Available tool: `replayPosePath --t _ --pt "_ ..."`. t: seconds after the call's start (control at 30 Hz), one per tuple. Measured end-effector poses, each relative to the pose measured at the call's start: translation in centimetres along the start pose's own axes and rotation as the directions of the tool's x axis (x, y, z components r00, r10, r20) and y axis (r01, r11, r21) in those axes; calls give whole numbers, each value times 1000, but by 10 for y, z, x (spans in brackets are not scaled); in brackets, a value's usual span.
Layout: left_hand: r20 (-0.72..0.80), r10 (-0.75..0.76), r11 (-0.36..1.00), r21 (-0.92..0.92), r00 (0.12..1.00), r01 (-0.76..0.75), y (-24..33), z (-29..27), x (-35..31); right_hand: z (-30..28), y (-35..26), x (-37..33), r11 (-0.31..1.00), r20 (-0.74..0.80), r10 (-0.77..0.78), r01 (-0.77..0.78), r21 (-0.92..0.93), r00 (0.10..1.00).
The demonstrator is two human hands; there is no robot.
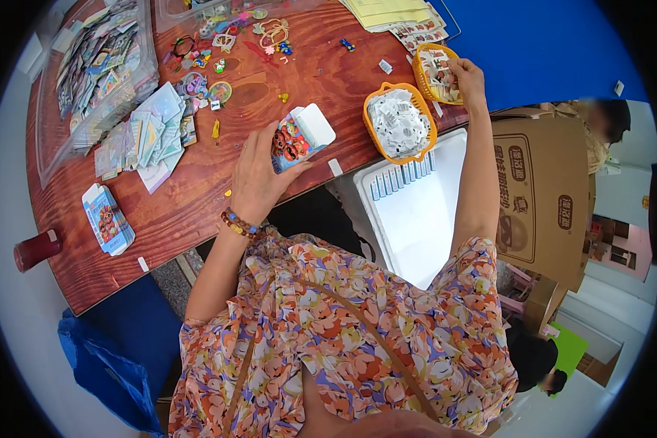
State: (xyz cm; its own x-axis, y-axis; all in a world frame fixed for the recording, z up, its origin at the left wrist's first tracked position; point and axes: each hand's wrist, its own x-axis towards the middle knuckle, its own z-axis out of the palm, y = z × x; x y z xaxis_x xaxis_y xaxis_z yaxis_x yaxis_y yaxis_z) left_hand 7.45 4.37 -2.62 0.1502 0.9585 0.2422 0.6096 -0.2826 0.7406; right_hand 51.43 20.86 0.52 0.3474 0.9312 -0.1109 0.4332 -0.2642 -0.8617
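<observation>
My left hand is wrapped round a small printed carton with a cartoon picture, its white top flap raised. It holds the carton above the near edge of the wooden table. At the far right, my right hand reaches into a yellow basket of small printed pieces. Its fingers are bent together over them, and what they pinch is hidden. A second yellow basket, filled with small white packets, stands between my hands.
A clear bin of cards stands at the far left, with card stacks beside it. Small trinkets lie across the back. Flat cartons and a red cup are at left. A white tray and a cardboard box stand right.
</observation>
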Motion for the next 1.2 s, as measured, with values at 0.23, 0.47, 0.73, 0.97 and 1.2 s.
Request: replayPosePath --t 0.23,0.47,0.73,0.97,1.2 --pt "-6 9 1000 18 1000 -9 -2 0 0 9 -8 -10 997 -38 42 -39 71 998" --pt "-19 10 1000 3 1000 -10 -2 -3 -4 17 -8 -14 998 -47 13 -10 60 999" --pt "-86 -27 998 49 996 31 -8 0 -3 85 -92 -116 964 263 -251 218 150 932" --pt "-137 -2 999 47 991 8 0 -7 -3 163 -121 -196 834 383 -478 545 -86 791" --pt "-214 31 1000 11 976 -29 -5 -11 -6 189 -131 -213 631 448 -650 764 -134 614"
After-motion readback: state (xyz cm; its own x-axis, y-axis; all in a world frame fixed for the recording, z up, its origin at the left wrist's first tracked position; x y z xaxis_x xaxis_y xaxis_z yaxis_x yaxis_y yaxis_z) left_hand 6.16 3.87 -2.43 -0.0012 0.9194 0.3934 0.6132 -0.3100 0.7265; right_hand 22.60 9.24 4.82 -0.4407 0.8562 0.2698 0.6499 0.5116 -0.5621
